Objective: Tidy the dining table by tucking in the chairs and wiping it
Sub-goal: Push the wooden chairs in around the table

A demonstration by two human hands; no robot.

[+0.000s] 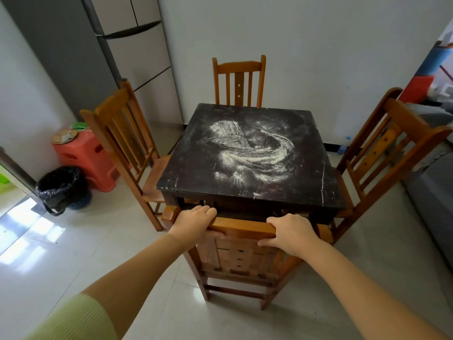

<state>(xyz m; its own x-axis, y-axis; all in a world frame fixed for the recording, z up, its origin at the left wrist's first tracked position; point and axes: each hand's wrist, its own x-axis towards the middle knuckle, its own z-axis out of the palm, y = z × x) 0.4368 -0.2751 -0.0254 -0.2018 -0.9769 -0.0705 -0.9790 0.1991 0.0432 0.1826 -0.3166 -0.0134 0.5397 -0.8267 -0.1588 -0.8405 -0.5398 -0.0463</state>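
Gripping the near chair's top rail (241,225) with left hand (195,220) and right hand (291,233) curled around it, we have it tucked against the table (186,173) — the left chair (122,133) looks unpushed, flour (255,148) unwiped.

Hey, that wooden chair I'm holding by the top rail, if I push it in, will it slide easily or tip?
The near chair looks rigid solid wood, so it should move as one piece. On the glossy floor tiles its legs will probably slide. Both hands, left hand and right hand, push high, so a snagged leg might tip it forward.
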